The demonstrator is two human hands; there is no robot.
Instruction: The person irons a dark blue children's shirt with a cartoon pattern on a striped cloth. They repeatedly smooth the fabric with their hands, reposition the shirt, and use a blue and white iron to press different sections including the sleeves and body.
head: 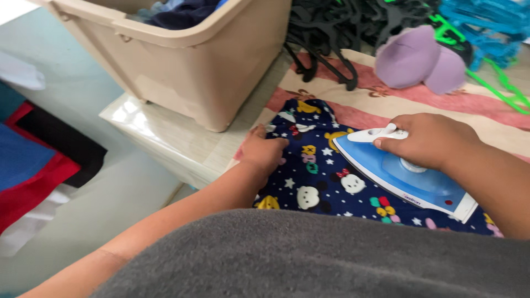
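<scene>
On a striped cloth (353,110) over the low table, left hand (264,152) presses flat on navy patterned garment (320,176), right hand (428,140) grips blue iron (397,176), nose toward the left hand; beige basket (187,60) beyond.

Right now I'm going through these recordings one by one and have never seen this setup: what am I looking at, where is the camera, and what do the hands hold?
There is one picture, from a camera on a person's head looking down at their own bare hands. The right hand grips the handle of a blue and white iron, which rests on a dark blue patterned garment. The left hand presses the garment flat. It lies on a striped cloth. Behind stand a beige laundry basket holding clothes, plastic hangers and a purple pad.
</scene>
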